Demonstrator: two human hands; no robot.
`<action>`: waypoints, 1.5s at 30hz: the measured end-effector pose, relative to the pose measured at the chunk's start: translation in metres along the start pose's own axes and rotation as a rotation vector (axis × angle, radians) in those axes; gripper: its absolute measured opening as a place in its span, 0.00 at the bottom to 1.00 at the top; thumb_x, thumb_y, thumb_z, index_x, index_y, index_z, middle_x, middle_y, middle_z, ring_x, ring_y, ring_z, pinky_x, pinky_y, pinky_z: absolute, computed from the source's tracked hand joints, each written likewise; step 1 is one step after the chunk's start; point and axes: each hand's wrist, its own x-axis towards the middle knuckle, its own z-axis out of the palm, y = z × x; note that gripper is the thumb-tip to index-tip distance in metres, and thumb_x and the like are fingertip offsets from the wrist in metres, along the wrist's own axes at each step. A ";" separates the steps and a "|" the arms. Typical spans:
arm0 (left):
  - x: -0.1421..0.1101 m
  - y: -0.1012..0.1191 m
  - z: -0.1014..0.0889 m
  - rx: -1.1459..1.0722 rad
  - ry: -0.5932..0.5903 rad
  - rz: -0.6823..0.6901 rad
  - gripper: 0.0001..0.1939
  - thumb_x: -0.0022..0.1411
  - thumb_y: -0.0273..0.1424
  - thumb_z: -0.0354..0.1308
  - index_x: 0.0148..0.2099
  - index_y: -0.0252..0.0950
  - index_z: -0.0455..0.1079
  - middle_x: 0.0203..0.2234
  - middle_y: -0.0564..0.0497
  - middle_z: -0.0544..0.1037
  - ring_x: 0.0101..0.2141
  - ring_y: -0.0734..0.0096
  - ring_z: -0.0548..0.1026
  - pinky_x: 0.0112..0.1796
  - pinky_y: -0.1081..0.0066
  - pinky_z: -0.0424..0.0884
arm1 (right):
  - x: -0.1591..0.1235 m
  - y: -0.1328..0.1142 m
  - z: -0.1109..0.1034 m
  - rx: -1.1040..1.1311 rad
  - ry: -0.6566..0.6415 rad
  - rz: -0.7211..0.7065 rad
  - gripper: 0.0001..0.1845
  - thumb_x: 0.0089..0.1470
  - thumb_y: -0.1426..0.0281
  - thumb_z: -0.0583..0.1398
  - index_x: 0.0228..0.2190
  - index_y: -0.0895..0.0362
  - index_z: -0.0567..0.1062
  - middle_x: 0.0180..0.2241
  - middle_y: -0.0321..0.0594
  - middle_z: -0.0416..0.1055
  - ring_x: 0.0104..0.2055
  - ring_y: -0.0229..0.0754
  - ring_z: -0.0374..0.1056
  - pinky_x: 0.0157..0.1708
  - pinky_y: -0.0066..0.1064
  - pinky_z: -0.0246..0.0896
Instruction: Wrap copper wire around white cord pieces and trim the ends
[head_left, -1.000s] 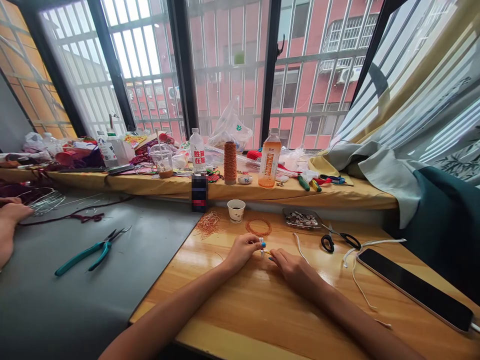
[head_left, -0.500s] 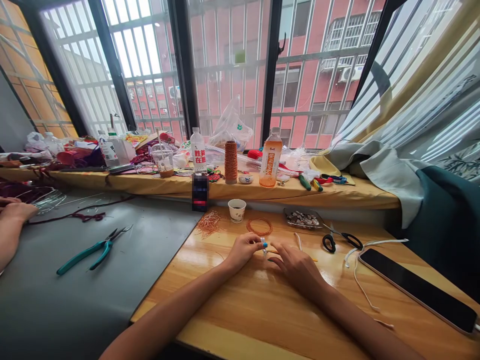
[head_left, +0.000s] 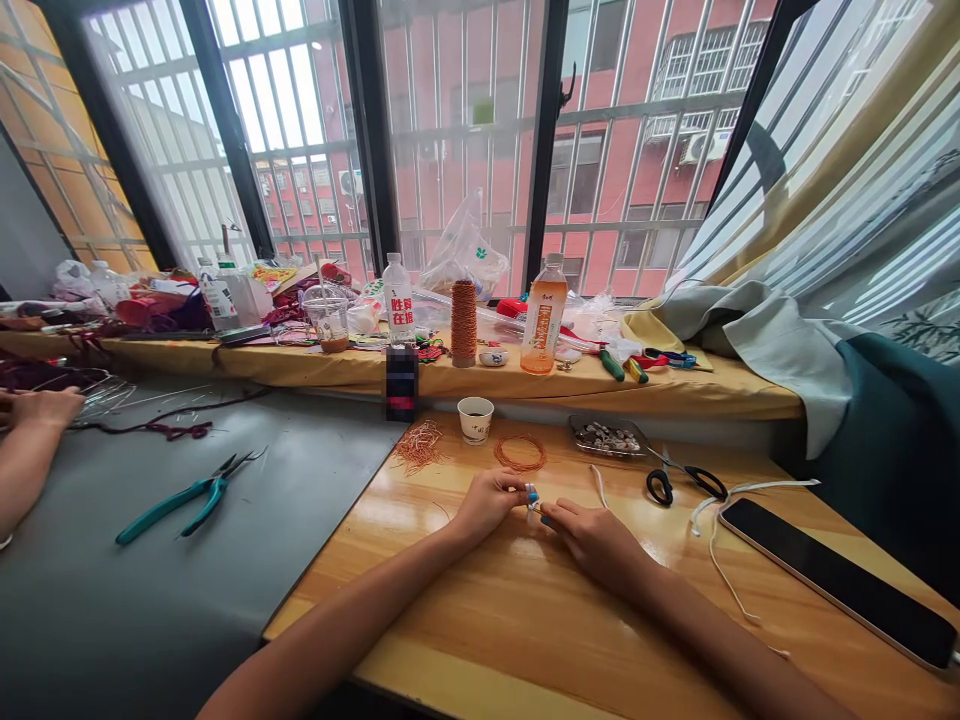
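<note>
My left hand (head_left: 489,505) is closed in a pinch on a small white piece (head_left: 533,504), too small to make out fully. Close beside it, my right hand (head_left: 592,535) has thumb and fingers pressed together on a thin orange-brown strand that meets the white piece; most of the strand is hidden by the fingers. Both hands are just above the wooden table (head_left: 480,620). Beyond them lies a coil of copper-coloured cord (head_left: 520,467), with a paper cup (head_left: 475,420) of dark liquid and a heap of cut thread ends (head_left: 421,446) to its left.
Black-handled scissors (head_left: 686,478), white cords (head_left: 716,560) and a phone (head_left: 836,580) lie to the right. A clear tray (head_left: 609,437) holds small pieces. Teal pliers (head_left: 191,495) rest on the grey mat (head_left: 247,560); another person's hand (head_left: 45,408) is at far left. A cord spool (head_left: 463,325) stands on the ledge.
My right hand's fingers, spread a moment ago, have come together in a pinch on the strand. My left hand keeps its pinch, almost in place. The other person's hand has shifted slightly.
</note>
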 end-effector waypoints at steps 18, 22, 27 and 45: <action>-0.016 0.014 0.003 0.136 -0.072 0.245 0.11 0.55 0.34 0.52 0.32 0.36 0.75 0.26 0.47 0.75 0.27 0.73 0.71 0.29 0.77 0.66 | 0.006 0.006 -0.023 1.326 -0.647 0.483 0.18 0.44 0.56 0.54 0.18 0.58 0.61 0.11 0.24 0.43 0.14 0.27 0.35 0.13 0.24 0.28; -0.019 0.015 0.004 0.155 -0.145 0.293 0.12 0.55 0.34 0.51 0.33 0.36 0.75 0.28 0.47 0.75 0.27 0.74 0.71 0.29 0.77 0.66 | 0.002 0.006 -0.034 1.438 -0.779 0.590 0.12 0.43 0.63 0.56 0.20 0.59 0.62 0.12 0.24 0.46 0.12 0.25 0.34 0.11 0.23 0.25; -0.014 0.010 0.004 0.160 -0.204 0.256 0.10 0.53 0.33 0.53 0.32 0.36 0.74 0.26 0.48 0.74 0.26 0.75 0.70 0.28 0.77 0.65 | 0.003 0.000 -0.030 1.342 -0.729 0.607 0.11 0.40 0.63 0.55 0.18 0.59 0.62 0.11 0.25 0.49 0.11 0.25 0.38 0.10 0.22 0.28; -0.008 0.007 -0.006 0.558 -0.179 0.320 0.14 0.59 0.35 0.44 0.37 0.37 0.70 0.29 0.49 0.71 0.29 0.74 0.68 0.29 0.77 0.61 | 0.009 -0.003 0.007 1.172 -0.257 0.591 0.30 0.32 0.41 0.52 0.15 0.57 0.58 0.09 0.25 0.48 0.11 0.26 0.40 0.10 0.23 0.31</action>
